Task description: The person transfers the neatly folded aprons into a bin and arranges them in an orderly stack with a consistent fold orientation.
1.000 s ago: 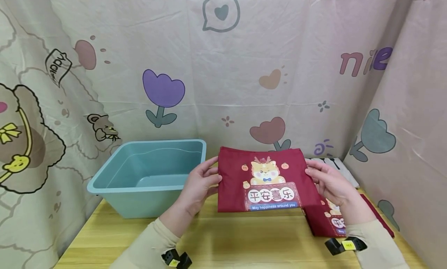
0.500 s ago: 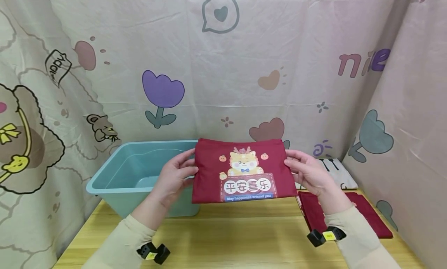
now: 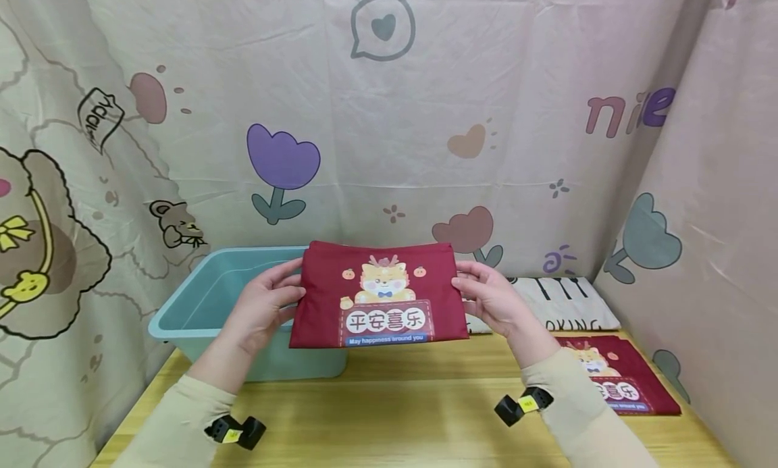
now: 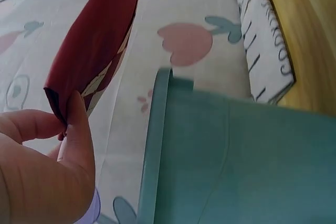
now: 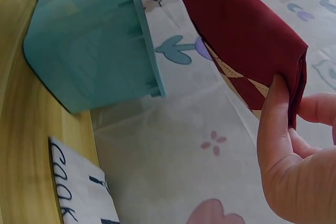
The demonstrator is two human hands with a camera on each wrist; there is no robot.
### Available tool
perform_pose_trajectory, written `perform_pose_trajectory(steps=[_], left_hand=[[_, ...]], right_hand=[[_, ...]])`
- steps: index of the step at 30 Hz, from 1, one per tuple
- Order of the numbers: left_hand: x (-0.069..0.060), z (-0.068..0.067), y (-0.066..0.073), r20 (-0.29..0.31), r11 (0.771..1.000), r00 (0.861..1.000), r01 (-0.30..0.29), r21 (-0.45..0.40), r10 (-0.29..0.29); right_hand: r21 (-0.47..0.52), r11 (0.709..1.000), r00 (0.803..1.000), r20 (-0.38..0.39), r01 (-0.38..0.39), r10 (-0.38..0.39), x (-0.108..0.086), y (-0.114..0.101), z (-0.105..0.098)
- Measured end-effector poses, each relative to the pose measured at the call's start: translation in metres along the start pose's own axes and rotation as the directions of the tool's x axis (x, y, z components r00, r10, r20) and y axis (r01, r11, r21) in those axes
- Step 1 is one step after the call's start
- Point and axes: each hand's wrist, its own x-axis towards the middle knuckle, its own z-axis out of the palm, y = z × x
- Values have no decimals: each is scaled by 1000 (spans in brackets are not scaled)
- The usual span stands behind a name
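On my feed I have the left hand's (image 3: 264,302) fingers pinching one end of the folded red cloth (image 3: 379,296) and the right hand's (image 3: 489,292) pinching the other, holding it raised before the blue-green bin's (image 3: 304,365) right part. Right of the bin I see a white printed cloth (image 3: 565,306) and another red cloth (image 3: 662,387) on the surface (image 3: 419,414).

Right grip (image 5: 296,174) pinches folded red cloth (image 5: 244,30); teal bin (image 5: 89,45) beyond.
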Motion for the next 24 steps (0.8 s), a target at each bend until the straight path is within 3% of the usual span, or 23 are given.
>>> perform_pose_trajectory(steps=[11,24], left_hand=[[4,-36,4,3,1000,1000,-9,2,9],[11,-70,7,-60,999,998,28,31,-27]], right_hand=[[19,1000,1000,11,3,-3,18,6,32],[9,1000,1000,-18,-11,11,40,13,66]])
